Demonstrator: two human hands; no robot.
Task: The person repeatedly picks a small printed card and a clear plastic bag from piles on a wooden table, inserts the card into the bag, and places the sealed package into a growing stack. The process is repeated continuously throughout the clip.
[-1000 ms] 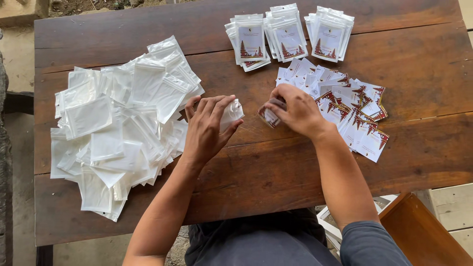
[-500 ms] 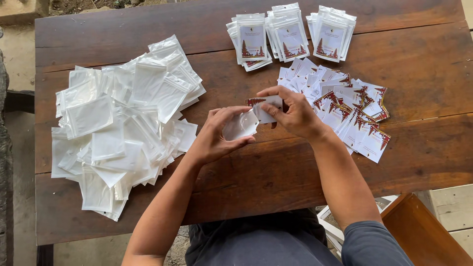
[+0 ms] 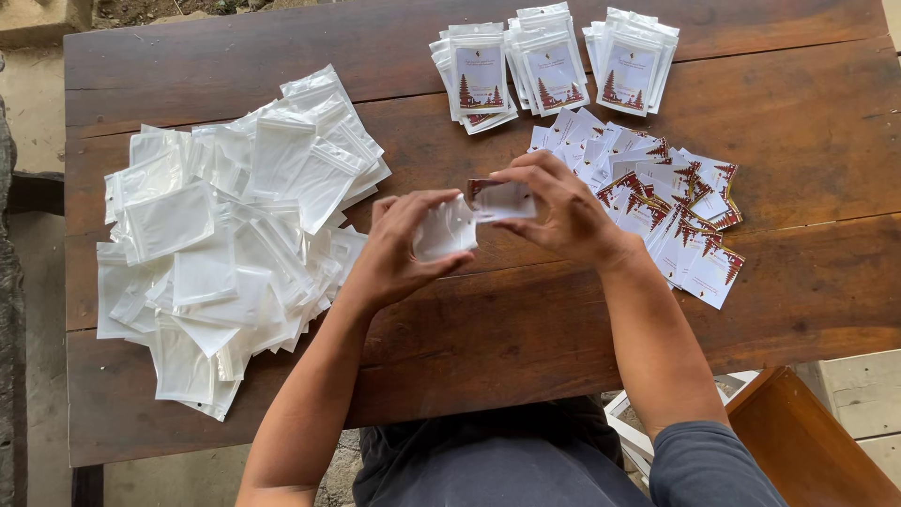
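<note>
Table: you have a dark wooden table (image 3: 807, 282) | Far edge: three neat stacks of filled pouches (image 3: 554, 61) | Near right: an orange-brown wooden chair (image 3: 807, 441) beside a white frame (image 3: 629, 418) | Left: bare concrete floor (image 3: 33, 282)

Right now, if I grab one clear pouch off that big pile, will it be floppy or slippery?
Probably floppy: the pouch in the left hand bends. Likely light and slippery; the glossy pile of pouches lies fanned out, so neighbours may slide along.

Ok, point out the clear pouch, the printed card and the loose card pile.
clear pouch (image 3: 444, 229), head view, its middle, in the left hand
printed card (image 3: 502, 199), head view, its white face
loose card pile (image 3: 671, 202), head view, its middle cards
</note>
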